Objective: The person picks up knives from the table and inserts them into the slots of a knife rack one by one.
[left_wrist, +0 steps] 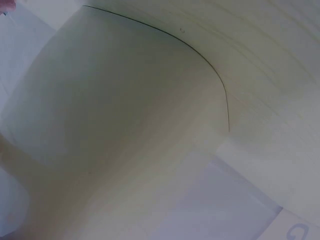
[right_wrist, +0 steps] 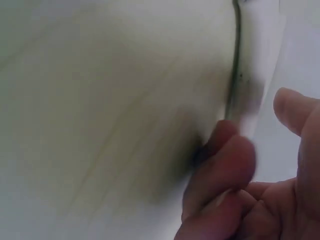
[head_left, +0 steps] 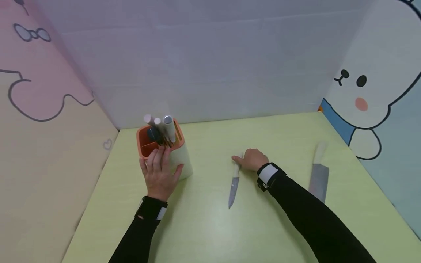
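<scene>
My left hand lies with extended fingers against the front of a white knife block with an orange top. White handles and a dark handle stick up from its slots. A small knife lies on the table, white handle away from me, blade pointing towards me. Over that handle is my right hand, its thumb reaching across to the left. In the right wrist view the fingers bend, while the thumb stands apart from them. The left wrist view shows mostly a smooth pale surface.
A cleaver with a white handle lies on the pale yellow table to the right, partly hidden by my right sleeve. Behind the table rises a plain pale wall, with cartoon-printed panels at both sides.
</scene>
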A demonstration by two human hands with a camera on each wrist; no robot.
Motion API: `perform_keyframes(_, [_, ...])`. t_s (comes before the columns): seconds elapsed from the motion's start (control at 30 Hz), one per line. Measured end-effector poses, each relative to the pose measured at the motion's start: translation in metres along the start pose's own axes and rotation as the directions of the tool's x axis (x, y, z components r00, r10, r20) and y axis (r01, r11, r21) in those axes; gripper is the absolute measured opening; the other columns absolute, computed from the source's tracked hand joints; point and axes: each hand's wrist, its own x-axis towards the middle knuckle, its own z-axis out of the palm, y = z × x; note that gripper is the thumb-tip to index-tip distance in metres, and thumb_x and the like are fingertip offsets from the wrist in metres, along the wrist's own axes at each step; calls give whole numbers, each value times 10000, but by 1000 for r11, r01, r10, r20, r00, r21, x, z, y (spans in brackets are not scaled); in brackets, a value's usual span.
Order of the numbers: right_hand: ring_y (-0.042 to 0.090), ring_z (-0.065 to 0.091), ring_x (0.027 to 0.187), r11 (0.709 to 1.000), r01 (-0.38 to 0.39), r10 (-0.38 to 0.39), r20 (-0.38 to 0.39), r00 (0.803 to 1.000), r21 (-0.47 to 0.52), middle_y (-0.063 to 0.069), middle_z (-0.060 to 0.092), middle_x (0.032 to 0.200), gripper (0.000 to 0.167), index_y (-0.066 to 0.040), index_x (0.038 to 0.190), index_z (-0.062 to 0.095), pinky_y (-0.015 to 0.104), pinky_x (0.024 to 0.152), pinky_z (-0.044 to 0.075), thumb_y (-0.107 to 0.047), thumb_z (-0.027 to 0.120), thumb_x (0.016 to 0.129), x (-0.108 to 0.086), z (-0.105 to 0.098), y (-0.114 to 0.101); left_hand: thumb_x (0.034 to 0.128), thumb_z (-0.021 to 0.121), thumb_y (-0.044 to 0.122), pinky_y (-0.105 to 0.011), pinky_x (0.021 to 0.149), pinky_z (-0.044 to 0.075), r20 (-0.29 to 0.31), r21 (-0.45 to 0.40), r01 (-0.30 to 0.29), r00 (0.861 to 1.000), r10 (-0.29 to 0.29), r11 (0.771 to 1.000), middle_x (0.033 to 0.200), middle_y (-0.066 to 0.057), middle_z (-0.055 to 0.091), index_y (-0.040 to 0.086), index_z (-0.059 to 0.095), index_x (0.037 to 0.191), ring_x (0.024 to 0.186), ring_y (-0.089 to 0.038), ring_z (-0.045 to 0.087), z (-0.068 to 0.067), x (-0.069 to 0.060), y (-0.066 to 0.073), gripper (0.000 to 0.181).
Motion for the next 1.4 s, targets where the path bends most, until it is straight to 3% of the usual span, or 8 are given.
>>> perform_keyframes(0.23, [160,446,464,997,-13,12,9,1000,79,8,437,515,565,-110,547,473,269,450,345,-554,588,877,7,1,-4,585,910,281,-564,1091,188,-14,22,-8,1000,9,1000,1404,-118,428,41,464,1355,1262,-297,368,1,0,0,922])
perform_keyframes(0.5, [160,414,392,986,-14,19,-31,999,165,6,464,422,475,-116,459,512,263,426,302,-339,542,878,13,6,1,584,911,277,-562,1091,187,-24,14,-18,1000,18,1000,1397,-121,435,45,471,1354,1258,-296,374,2,0,-1,917])
perform_keyframes(0.77, [165,391,386,984,-4,15,-56,998,179,5,446,414,479,-117,447,501,262,431,293,-322,532,878,14,8,3,580,907,293,-544,1116,156,-17,32,-21,1000,22,999,1401,-128,434,49,466,1364,1260,-300,373,3,0,0,932])
perform_keyframes(0.93, [172,492,409,978,-5,19,-65,998,211,10,517,433,443,-108,485,545,260,453,347,-297,537,885,13,9,2,577,912,286,-545,1116,154,-18,29,-20,1000,21,999,1401,-127,434,47,468,1360,1260,-300,373,3,-1,-1,931])
perform_keyframes(1.2, [200,591,436,947,13,19,-97,995,322,44,595,470,399,-80,534,544,265,441,401,-262,525,888,7,9,1,574,916,286,-555,1105,168,-10,36,-17,1000,18,999,1401,-123,427,45,464,1361,1264,-297,366,2,0,-1,939])
perform_keyframes(1.4, [231,607,454,904,19,40,-129,991,427,70,599,487,365,-88,574,483,278,456,430,-286,502,880,2,10,3,575,918,283,-548,1115,152,-5,25,-19,1000,19,1000,1404,-126,423,38,463,1354,1263,-301,363,1,1,0,935])
